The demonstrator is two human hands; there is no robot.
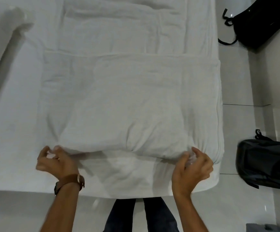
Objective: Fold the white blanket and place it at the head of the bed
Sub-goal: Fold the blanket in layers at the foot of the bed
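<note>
The white blanket (122, 101) lies folded in a broad rectangle on the white bed (10, 131), its near edge bunched and lifted slightly. My left hand (55, 162), with a brown watch strap on the wrist, pinches the blanket's near left corner. My right hand (193, 166) pinches the near right corner. Both hands are at the foot end of the bed, close to its front edge. Farther up the bed lies more rumpled white bedding (115, 25).
A black backpack (266, 166) stands on the tiled floor right of the bed's near corner. Another black bag (259, 22) lies on the floor at the upper right. The bed's right edge runs along the floor tiles. My legs show below the bed's front edge.
</note>
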